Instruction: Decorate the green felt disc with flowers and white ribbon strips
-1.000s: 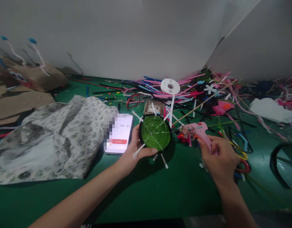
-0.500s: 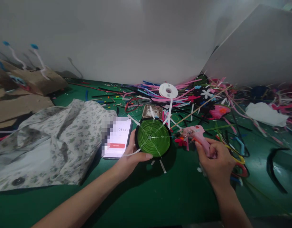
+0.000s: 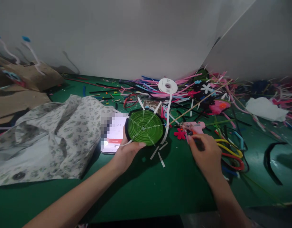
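- One wide green surface (image 3: 141, 196) is carrying everything, and a heap of coloured stems (image 3: 152, 92) is lying toward its back.
- A patterned cloth (image 3: 65, 136) is lying on the left, next to the phone (image 3: 119, 126).
- The left hand (image 3: 128, 153) is pinching the green disc (image 3: 148, 122) by its lower left edge, thumb in front; this grip is holding it tilted up over the middle of the surface, partly covering the phone.
- The right hand (image 3: 206, 153) is curling beside the pink glue gun (image 3: 198, 127), thumb and forefinger close together; I cannot tell whether that grip is pinching the gun.
- The disc is already showing white lines (image 3: 153, 127) running from its centre to the edge, so its face is looking mostly done.
- The white spool (image 3: 173, 88) is lying behind, its ribbon (image 3: 169, 109) running down by the disc; whether they are joined, I cannot tell.
- A red flower (image 3: 179, 134) is lying by the gun.
- Short white strips (image 3: 161, 160) are sticking out past the black rim (image 3: 127, 130); with ends hanging loose, the edge is looking unfinished.
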`<act>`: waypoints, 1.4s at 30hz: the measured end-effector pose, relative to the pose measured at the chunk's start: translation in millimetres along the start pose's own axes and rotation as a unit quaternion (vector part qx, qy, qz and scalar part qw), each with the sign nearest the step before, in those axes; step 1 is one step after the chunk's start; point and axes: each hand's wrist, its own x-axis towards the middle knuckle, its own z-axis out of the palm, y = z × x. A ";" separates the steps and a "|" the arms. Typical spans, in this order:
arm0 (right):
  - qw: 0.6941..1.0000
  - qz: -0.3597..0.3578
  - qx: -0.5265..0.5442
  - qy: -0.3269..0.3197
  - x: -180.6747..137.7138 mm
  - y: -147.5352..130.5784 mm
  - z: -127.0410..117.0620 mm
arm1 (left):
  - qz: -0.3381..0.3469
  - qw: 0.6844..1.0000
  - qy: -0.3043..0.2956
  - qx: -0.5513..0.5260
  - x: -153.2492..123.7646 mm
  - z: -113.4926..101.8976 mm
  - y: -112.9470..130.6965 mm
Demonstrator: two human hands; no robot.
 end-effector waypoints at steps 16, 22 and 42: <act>0.945 0.056 0.126 -0.296 -16.2 -70.2 11.8 | 0.012 0.999 0.003 0.042 -1.7 -1.0 -4.7; 0.876 0.278 0.339 -0.201 15.6 -33.0 0.3 | -0.006 0.998 0.002 0.055 -2.9 -5.1 -6.3; 0.859 0.234 0.407 -0.204 14.8 -22.6 9.2 | -0.029 0.990 -0.031 0.133 -3.6 -23.9 -18.3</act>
